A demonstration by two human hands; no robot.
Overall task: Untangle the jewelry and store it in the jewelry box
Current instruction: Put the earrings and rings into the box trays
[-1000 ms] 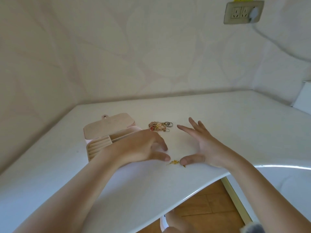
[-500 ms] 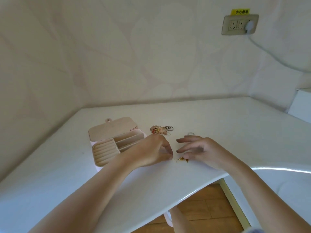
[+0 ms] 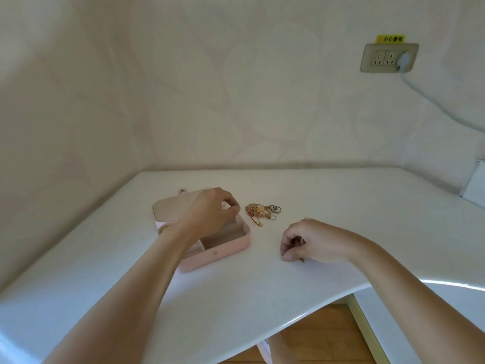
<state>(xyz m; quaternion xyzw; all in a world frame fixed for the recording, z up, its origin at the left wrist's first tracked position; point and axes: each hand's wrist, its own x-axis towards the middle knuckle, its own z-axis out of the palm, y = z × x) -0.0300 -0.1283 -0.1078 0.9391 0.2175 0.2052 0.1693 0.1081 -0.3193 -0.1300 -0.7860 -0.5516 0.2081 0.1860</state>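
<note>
Well, most of the jewelry is not put away yet. The jewelry pile [image 3: 262, 212] sits on the white table [image 3: 341, 200] as one small knot of gold and pink bits, with a few dark rings [image 3: 275, 208] at its right end. It lies just beside the back right corner of the jewelry box [image 3: 220, 252]. The pink box is open, its lid [image 3: 170, 208] lies flat behind it, and the parts of the inside that show look bare. The left hand [image 3: 210, 214] hangs over the back of the box with its fingertips bunched close together, but nobody could tell if they pinch anything. The right hand [image 3: 312, 241] rests on the table, apart from the pile, with its fingers curled under. A thin dark tip peeks out beneath it, so it may hold a little piece, but that cannot be told for sure. It looks like the job is near its start: the knot needs pulling apart, and each piece needs a place in the box.
</note>
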